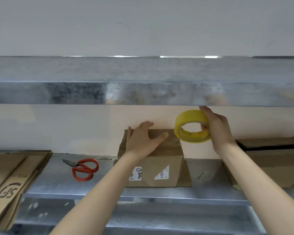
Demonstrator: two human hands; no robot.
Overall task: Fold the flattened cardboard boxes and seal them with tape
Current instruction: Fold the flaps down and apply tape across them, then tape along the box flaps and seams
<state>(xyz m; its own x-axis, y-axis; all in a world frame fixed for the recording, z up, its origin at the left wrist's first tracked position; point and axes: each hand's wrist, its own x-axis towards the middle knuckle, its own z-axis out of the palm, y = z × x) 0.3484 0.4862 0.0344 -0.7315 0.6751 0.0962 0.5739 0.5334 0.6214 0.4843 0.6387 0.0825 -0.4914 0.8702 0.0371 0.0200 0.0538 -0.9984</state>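
Observation:
A folded brown cardboard box [161, 168] with white labels on its front stands on the metal shelf [109, 189]. My left hand [143, 139] lies flat on the box's closed top, fingers straight and spread. My right hand [215, 128] holds a yellow roll of tape [190, 126] in the air just above the box's right top corner, thumb through the core, fingers over the rim. A loose flap of the box [185, 175] lies flat on the shelf at its right side.
Red-handled scissors [83, 168] lie on the shelf left of the box. Flattened cardboard boxes [12, 184] are stacked at the far left, and more cardboard [268, 160] sits at the right. A metal shelf beam [143, 94] runs overhead, just above the tape hand.

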